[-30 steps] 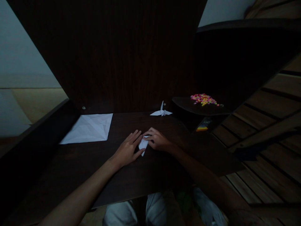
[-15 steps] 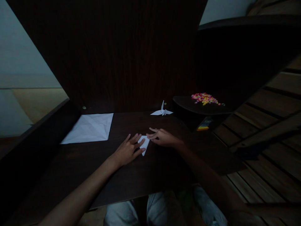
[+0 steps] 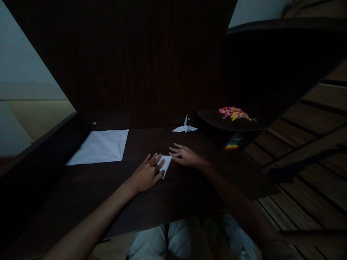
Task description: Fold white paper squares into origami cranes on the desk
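Observation:
A small folded piece of white paper [image 3: 166,163], pointed toward me, lies on the dark wooden desk [image 3: 151,206]. My left hand [image 3: 148,173] rests flat with fingers spread over its left side, covering part of it. At its upper right corner is my right hand [image 3: 185,155], fingers apart, the lower fingertips at the paper's edge; whether they touch it I cannot tell. Behind the hands, a white origami crane [image 3: 185,128] stands near the back panel.
A larger creased white sheet [image 3: 100,146] lies at the back left. To the right, a rounded shelf [image 3: 211,117] bears a heap of small pink and yellow pieces [image 3: 234,113], with a yellow item [image 3: 231,147] beneath. A raised side board [image 3: 40,144] bounds the left.
My right hand's fingers have lifted and spread a little at the paper's upper right corner. My left hand stays on the paper. The whole view has shifted slightly.

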Demonstrator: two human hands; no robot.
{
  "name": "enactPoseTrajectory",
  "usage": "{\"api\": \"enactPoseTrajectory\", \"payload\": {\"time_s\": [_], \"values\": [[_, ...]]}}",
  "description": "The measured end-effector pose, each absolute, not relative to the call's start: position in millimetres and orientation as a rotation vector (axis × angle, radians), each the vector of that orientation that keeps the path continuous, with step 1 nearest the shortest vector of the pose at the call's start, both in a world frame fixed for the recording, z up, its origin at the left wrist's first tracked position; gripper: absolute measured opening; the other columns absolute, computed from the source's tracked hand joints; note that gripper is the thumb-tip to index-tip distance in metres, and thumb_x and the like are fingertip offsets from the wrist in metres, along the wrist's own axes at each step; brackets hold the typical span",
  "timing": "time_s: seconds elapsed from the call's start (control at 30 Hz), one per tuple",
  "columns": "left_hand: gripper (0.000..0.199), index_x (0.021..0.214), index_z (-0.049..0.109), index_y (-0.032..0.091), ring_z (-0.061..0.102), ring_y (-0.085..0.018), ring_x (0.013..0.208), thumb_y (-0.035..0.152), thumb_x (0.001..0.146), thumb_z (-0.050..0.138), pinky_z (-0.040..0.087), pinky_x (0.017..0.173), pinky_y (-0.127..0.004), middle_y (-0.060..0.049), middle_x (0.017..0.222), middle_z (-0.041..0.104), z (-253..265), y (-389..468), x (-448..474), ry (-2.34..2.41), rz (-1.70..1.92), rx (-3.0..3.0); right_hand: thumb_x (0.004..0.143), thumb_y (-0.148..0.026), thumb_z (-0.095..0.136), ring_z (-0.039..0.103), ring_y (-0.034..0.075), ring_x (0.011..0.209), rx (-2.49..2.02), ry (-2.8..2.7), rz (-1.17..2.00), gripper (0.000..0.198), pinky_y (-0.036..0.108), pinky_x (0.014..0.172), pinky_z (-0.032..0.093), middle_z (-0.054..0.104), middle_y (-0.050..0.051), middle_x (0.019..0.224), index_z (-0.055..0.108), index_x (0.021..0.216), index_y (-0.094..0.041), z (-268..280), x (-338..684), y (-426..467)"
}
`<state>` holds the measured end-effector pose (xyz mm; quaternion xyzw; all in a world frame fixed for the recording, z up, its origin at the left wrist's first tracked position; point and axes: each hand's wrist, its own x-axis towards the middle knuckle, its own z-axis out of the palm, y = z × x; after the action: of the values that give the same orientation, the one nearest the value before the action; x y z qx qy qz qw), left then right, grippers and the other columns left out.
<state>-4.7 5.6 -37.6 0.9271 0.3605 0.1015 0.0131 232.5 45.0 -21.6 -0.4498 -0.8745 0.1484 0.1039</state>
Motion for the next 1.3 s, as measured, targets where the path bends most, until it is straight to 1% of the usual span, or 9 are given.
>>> {"api": "enactPoseTrajectory", "payload": {"time_s": [0.17, 0.3, 0.5, 0.63, 0.77, 0.9, 1.07, 1.2, 1.3], "values": [[0.046, 0.133, 0.05, 0.018, 0.036, -0.029, 0.135, 0.037, 0.092, 0.044, 0.029, 0.11, -0.05, -0.012, 0.145, 0.042, -40.5, 7.6, -7.3, 1.102, 0.38, 2.851, 0.084, -0.024, 0.058, 0.046, 0.026, 0.124, -1.248, -2.407, 0.385, 0.022, 0.046, 0.103, 0.037, 0.062, 0.007, 0.125, 0.073, 0.101, -0.022, -31.0, 228.8, 49.2], [0.046, 0.132, 0.052, 0.022, 0.04, -0.029, 0.132, 0.041, 0.091, 0.046, 0.029, 0.11, -0.051, -0.011, 0.144, 0.043, -42.1, 9.1, -9.5, 1.091, 0.463, 2.797, 0.08, -0.027, 0.066, 0.053, 0.023, 0.105, -1.165, -2.313, 0.418, 0.01, 0.042, 0.093, 0.043, 0.068, 0.007, 0.11, 0.073, 0.082, -0.02, -34.6, 219.2, 47.3], [0.067, 0.14, 0.04, 0.017, 0.045, -0.028, 0.126, 0.049, 0.083, 0.055, 0.034, 0.107, -0.045, -0.013, 0.137, 0.05, -40.0, 13.7, -11.2, 1.139, 0.607, 2.592, 0.073, -0.022, 0.073, 0.051, 0.021, 0.099, -1.195, -2.212, 0.463, 0.009, 0.039, 0.09, 0.041, 0.065, 0.007, 0.098, 0.069, 0.079, -0.018, -38.5, 214.0, 46.9], [0.085, 0.144, 0.031, 0.017, 0.042, -0.03, 0.127, 0.055, 0.075, 0.064, 0.037, 0.105, -0.045, -0.015, 0.138, 0.048, -39.7, 16.5, -14.7, 1.193, 0.681, 2.415, 0.072, -0.022, 0.073, 0.052, 0.021, 0.097, -1.205, -2.19, 0.559, 0.008, 0.038, 0.088, 0.04, 0.064, 0.005, 0.095, 0.068, 0.077, -0.019, -40.5, 214.5, 46.9], [0.092, 0.144, 0.03, 0.018, 0.043, -0.031, 0.126, 0.053, 0.069, 0.07, 0.037, 0.105, -0.046, -0.015, 0.138, 0.047, -36.1, 15.5, -16.3, 1.212, 0.696, 2.28, 0.071, -0.022, 0.072, 0.055, 0.02, 0.092, -1.212, -2.114, 0.688, 0.008, 0.036, 0.085, 0.041, 0.065, 0.004, 0.087, 0.067, 0.077, -0.018, -39.1, 212.3, 46.1], [0.088, 0.141, 0.034, 0.021, 0.052, -0.028, 0.12, 0.042, 0.067, 0.075, 0.038, 0.104, -0.046, -0.012, 0.133, 0.052, -29.5, 14.2, -13.6, 1.168, 0.787, 2.061, 0.072, -0.024, 0.07, 0.058, 0.016, 0.078, -1.153, -1.902, 0.953, 0.01, 0.032, 0.077, 0.044, 0.065, 0.003, 0.078, 0.065, 0.075, -0.016, -35.1, 206.7, 45.0], [0.082, 0.135, 0.035, 0.015, 0.067, -0.021, 0.093, 0.03, 0.066, 0.077, 0.051, 0.088, -0.041, -0.009, 0.102, 0.07, -25.7, 15.7, -7.2, 0.928, 0.898, 1.493, 0.067, -0.034, 0.073, 0.058, 0.014, 0.07, -1.036, -1.647, 1.093, 0.023, 0.028, 0.067, 0.046, 0.064, 0.002, 0.075, 0.063, 0.077, -0.016, -30.0, 201.0, 40.4], [0.063, 0.116, 0.052, 0.012, 0.069, -0.021, 0.087, 0.028, 0.061, 0.081, 0.054, 0.082, -0.036, -0.009, 0.096, 0.072, -24.4, 17.1, -6.3, 0.862, 0.932, 1.321, 0.066, -0.038, 0.074, 0.057, 0.012, 0.067, -0.98, -1.566, 1.186, 0.029, 0.024, 0.061, 0.044, 0.063, 0.001, 0.075, 0.065, 0.083, -0.016, -27.6, 197.7, 34.7], [0.052, 0.104, 0.058, 0.012, 0.07, -0.02, 0.083, 0.027, 0.06, 0.082, 0.055, 0.079, -0.034, -0.009, 0.093, 0.073, -21.8, 15.9, -6.8, 0.856, 0.937, 1.289, 0.066, -0.041, 0.074, 0.053, 0.01, 0.059, -0.999, -1.565, 1.229, 0.029, 0.023, 0.054, 0.041, 0.062, 0.0, 0.067, 0.066, 0.077, -0.015, -26.1, 195.9, 31.1]]}}
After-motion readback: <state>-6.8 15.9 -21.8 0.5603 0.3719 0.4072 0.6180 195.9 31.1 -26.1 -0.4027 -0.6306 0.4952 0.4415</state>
